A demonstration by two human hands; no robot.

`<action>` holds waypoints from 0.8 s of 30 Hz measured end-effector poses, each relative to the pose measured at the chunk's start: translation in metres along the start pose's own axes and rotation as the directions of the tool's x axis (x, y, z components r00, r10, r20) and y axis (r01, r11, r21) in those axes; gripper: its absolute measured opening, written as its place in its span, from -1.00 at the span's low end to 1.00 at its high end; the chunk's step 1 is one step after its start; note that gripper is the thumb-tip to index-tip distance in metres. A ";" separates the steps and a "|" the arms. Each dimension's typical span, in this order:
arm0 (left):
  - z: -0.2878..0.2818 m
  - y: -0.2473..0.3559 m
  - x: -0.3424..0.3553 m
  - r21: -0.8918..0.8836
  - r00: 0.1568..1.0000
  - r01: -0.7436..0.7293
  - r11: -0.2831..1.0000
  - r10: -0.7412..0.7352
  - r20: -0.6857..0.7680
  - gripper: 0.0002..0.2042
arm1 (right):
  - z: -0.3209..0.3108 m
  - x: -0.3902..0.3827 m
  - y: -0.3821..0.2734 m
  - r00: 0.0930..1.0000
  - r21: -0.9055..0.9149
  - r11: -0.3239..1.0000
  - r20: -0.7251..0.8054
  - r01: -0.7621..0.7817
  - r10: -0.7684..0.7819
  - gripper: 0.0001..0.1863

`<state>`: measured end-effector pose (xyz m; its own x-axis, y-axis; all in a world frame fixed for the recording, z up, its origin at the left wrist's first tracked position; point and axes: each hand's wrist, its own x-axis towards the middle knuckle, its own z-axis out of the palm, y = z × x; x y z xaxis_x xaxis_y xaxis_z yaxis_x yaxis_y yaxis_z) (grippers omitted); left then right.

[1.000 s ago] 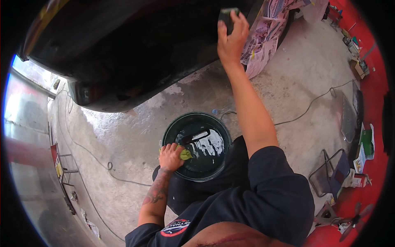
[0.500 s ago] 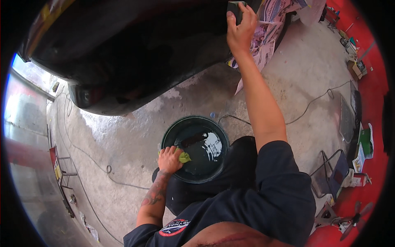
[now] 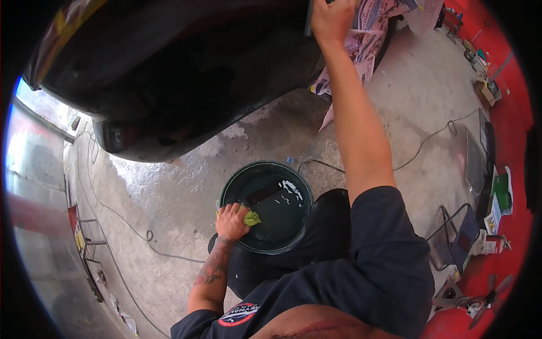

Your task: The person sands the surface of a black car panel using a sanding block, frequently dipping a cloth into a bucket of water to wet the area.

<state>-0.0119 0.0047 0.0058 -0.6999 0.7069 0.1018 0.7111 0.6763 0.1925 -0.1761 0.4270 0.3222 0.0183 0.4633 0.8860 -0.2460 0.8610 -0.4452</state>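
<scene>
My right hand (image 3: 332, 25) is up at the top edge, closed round a dark grey sanding block (image 3: 309, 21) against the black painted body panel of a car (image 3: 209, 68). The upper part of this hand is cut off by the picture's edge. My left hand (image 3: 232, 220) grips a yellow-green cloth (image 3: 252, 218) at the near left rim of a dark green bucket (image 3: 307, 226). Water in the bucket shows bright reflections, and a dark reddish oblong thing (image 3: 263, 194) lies in it.
Newspaper masking (image 3: 361, 53) hangs beside the panel. Cables (image 3: 121, 214) run over the concrete floor (image 3: 175, 209). On the right, along a red wall, stand a folding chair (image 3: 457, 240), a fan (image 3: 488, 299) and a cardboard box (image 3: 484, 93). A metal stand (image 3: 90, 243) is at left.
My right hand has slid farther up along the panel with the block, partly out of the picture. My left hand stays at the bucket rim with the cloth. The water's reflections have shrunk.
</scene>
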 end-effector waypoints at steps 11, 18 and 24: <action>-0.002 -0.001 -0.004 0.004 1.000 0.004 1.000 -0.004 -0.002 -0.60 | -0.001 0.002 -0.018 0.996 -0.016 0.996 0.020 -0.088 0.088 -0.54; -0.003 -0.001 -0.002 0.018 1.000 -0.008 1.000 0.008 -0.018 -0.59 | -0.008 -0.007 0.041 0.968 0.057 0.985 0.204 -0.160 0.145 -0.55; -0.001 0.001 0.001 0.010 1.000 -0.004 1.000 0.004 0.004 -0.58 | -0.017 -0.078 0.076 0.997 0.048 0.999 0.081 -0.021 0.017 -0.53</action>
<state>-0.0117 0.0059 0.0076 -0.6966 0.7106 0.0984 0.7146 0.6753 0.1824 -0.1799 0.4596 0.2175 -0.0645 0.4593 0.8859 -0.2928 0.8400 -0.4568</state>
